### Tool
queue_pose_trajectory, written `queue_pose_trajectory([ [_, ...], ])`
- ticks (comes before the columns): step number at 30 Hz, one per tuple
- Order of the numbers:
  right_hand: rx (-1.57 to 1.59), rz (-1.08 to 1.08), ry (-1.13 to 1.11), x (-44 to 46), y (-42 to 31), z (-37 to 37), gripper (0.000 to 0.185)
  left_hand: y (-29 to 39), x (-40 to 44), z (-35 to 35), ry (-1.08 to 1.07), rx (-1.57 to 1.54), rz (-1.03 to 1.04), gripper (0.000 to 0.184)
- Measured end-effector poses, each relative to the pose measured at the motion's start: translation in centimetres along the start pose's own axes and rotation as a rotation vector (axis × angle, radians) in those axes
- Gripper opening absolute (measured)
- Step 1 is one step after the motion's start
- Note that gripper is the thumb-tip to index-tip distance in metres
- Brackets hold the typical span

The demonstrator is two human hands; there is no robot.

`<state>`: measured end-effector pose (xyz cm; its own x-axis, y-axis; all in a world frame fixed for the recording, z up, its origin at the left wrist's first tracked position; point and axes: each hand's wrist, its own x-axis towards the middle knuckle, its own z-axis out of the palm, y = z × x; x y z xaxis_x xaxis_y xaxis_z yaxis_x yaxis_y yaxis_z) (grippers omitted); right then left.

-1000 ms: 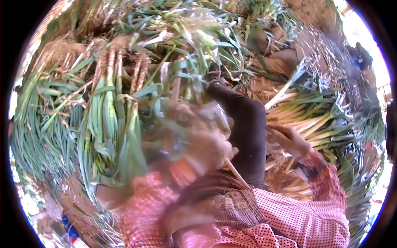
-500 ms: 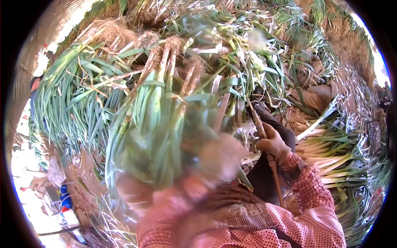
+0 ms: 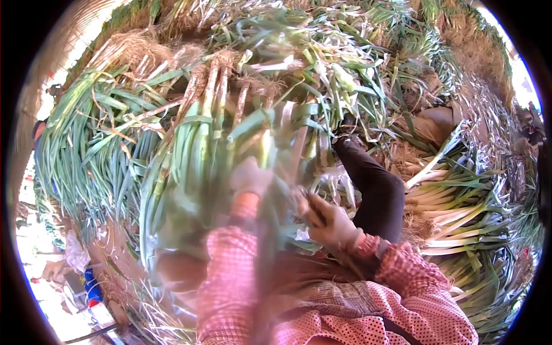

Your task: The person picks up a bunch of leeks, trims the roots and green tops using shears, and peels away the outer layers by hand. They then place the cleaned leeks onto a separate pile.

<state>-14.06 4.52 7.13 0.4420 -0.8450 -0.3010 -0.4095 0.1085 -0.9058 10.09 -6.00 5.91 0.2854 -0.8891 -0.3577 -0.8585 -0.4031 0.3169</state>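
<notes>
My left hand (image 3: pixel 251 175), smeared by motion, is stretched forward over the green-leaved leeks (image 3: pixel 201 138) in front of me. It is nearest to a pale leek stalk (image 3: pixel 265 148); whether the fingers grip it is too blurred to tell. Closer to my body, my right hand (image 3: pixel 334 225) is closed around a thin brown stalk (image 3: pixel 303 205), blurred and partly hidden by the fingers. Brown roots (image 3: pixel 224 57) of the leeks point away from me, and their leaves hang toward my lap.
Leeks with pale, bared stems (image 3: pixel 445 215) lie in a row at the right. My dark-clothed leg (image 3: pixel 374 184) stretches between them and the front pile. A larger leek heap (image 3: pixel 98 144) fills the left, with a blue bottle-like object (image 3: pixel 92 286) at lower left.
My left hand has moved forward and left, onto the leeks. My right hand has come left and slightly down, off my leg, with the thin brown stalk still in it.
</notes>
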Motion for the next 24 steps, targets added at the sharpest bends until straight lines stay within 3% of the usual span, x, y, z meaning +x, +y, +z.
queue_pose_trajectory([
  [2,0.054,-0.116,0.103,2.4,-0.2,-0.3,0.087,0.9,0.3,1.3,0.036,-0.046,0.015,0.053],
  [5,-0.075,0.014,0.025,5.9,-1.8,-1.1,0.088,0.2,0.5,2.0,0.125,-0.173,0.003,0.052],
  [10,-0.189,-0.007,0.194,16.2,-0.8,-2.1,0.086,-1.0,1.0,1.8,-0.014,-0.217,0.049,0.039],
  [11,-0.218,0.007,0.241,18.5,-0.3,-2.1,0.086,-2.4,2.1,3.1,-0.045,-0.338,0.059,0.037],
  [14,-0.136,-0.031,0.230,17.7,-1.8,-3.6,0.074,-4.5,3.2,4.8,-0.094,-0.748,0.178,0.026],
  [16,-0.048,-0.143,0.181,15.3,-1.4,-3.4,0.062,-4.5,2.8,3.5,-0.184,-0.949,0.099,0.025],
  [18,-0.068,-0.248,0.101,9.8,-0.2,-2.6,0.073,-3.6,2.0,2.1,-0.258,-1.143,0.008,0.025],
  [19,0.075,-0.276,-0.028,7.2,0.2,-2.5,0.085,-3.4,2.2,2.2,-0.289,-1.150,0.005,0.025],
  [21,0.138,-0.114,0.025,5.1,-0.4,-2.2,0.085,-2.9,2.4,3.0,-0.364,-1.161,-0.008,0.025],
  [23,0.282,-0.150,0.156,7.3,0.0,-2.7,0.082,-1.5,2.0,4.4,-0.353,-1.186,-0.049,0.025],
  [24,0.102,-0.059,0.126,8.9,-0.3,-4.0,0.077,-3.3,5.2,8.4,-0.265,-1.060,0.064,0.026],
])
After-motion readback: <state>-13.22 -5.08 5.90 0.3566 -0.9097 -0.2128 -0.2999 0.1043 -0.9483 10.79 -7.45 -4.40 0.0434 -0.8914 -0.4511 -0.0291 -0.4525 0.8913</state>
